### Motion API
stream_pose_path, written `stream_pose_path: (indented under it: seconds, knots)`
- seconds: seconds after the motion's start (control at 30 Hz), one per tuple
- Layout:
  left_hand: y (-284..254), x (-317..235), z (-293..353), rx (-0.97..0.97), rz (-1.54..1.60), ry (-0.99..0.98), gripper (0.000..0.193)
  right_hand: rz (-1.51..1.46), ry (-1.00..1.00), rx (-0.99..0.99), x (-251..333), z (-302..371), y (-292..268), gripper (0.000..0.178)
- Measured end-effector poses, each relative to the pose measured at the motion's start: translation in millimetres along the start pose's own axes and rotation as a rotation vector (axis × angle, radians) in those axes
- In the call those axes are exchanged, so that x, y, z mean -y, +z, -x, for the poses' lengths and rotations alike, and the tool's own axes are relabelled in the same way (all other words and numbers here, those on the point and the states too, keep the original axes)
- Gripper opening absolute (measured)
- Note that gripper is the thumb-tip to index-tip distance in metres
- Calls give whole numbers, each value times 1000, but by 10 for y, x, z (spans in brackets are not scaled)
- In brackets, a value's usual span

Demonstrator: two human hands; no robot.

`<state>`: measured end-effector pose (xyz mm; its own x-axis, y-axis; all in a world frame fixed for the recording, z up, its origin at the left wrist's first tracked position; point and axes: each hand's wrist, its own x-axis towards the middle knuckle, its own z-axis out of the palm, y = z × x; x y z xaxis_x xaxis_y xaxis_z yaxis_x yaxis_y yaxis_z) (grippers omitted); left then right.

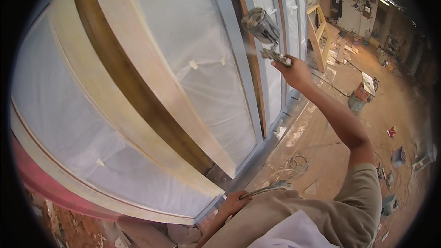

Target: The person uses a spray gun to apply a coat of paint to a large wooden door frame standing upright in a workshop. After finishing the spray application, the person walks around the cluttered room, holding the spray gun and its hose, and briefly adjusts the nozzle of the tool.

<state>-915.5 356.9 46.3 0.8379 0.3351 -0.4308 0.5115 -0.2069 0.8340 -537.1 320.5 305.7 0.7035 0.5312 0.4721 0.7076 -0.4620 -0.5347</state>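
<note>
My right hand [295, 73] is raised and closed around the handle of a paint spray gun [275, 57]. The gun's stained metal cup [264, 27] sits above its body. A pale mist [251, 48] spreads from the gun toward a narrow blue-grey frame edge [236, 32]. Down by my waist, my left hand [232, 205] is closed on a thin dark hose [262, 189]. Tall frames stand in front of me, their panes covered with translucent plastic film [183, 27] held by bits of tape. The nearest frame members [138, 46] are pale cream, partly bare-looking.
Coiled hose [294, 164] lies on the dusty floor beside the frames. A wooden stepped frame [319, 34] leans farther back. To the right are a box-like stand with a board [360, 94], a red can [392, 131] and scattered containers. A pink-red curved surface [59, 195] borders the lower left.
</note>
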Motion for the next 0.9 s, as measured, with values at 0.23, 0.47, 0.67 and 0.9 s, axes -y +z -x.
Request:
stream_pose_path:
  seconds: [0.23, 0.47, 0.67, 0.9]
  knots:
    - [228, -159, -68, -2, 163, 34, 29, -462, -103, 369, -5, -45, -302, 40]
    - [589, -452, -269, -269, 162, 23, 28, -609, -288, 220, 659, -924, -331, 47]
    - [1061, -839, -647, -476, 243, -114, 34, -883, -394, 84, 1326, -1804, -625, 47]
    - [1684, -1045, -1118, -747, 431, -20, 31, -1209, -449, 85, 1706, -2390, -848, 44]
